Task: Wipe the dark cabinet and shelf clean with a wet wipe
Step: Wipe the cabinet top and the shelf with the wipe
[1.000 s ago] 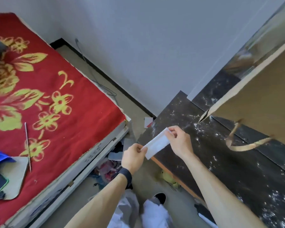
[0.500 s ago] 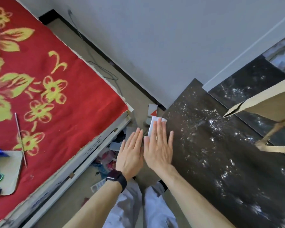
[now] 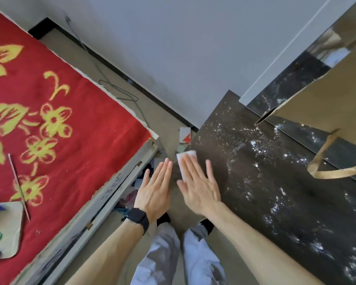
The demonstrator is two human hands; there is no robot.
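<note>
The dark cabinet top (image 3: 265, 182) fills the right side, speckled with white dust and smears. A folded white wet wipe (image 3: 185, 158) lies at its near left edge. My right hand (image 3: 197, 186) lies flat on the wipe, fingers spread, pressing it onto the surface; only the wipe's far end shows past the fingertips. My left hand (image 3: 154, 188) hovers flat and open just left of the cabinet edge, holding nothing, with a black watch on the wrist. A higher dark shelf step (image 3: 296, 130) runs behind, against the white wall.
A brown paper bag (image 3: 327, 95) with a dangling handle stands on the shelf step at the right. A bed with a red flowered cover (image 3: 49, 120) is at the left. Clutter and a red-and-white card (image 3: 185, 135) lie on the floor between bed and cabinet.
One second ago both hands held the wipe stretched in the air. The right hand has since laid it flat on the cabinet edge, and the left hand has let go and moved slightly left.
</note>
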